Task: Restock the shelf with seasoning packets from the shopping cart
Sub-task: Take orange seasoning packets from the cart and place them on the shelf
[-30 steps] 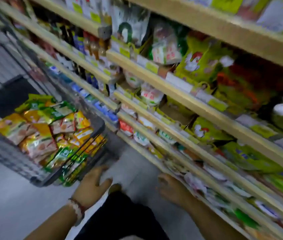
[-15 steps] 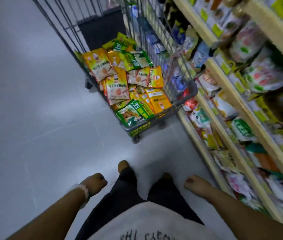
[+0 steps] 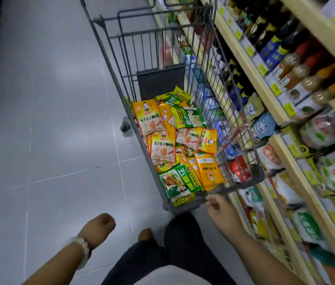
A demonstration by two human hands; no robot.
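Below, 包子饺子调味料 packets [image 3: 158, 120] in cart [image 3: 242, 182], HEINZ pouch [image 3: 264, 125] shelved; both hands' grip loosely curled, holding nothing.

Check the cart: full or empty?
Neither: partly filled. Packets cover the cart's floor in a loose heap, far below its rim.
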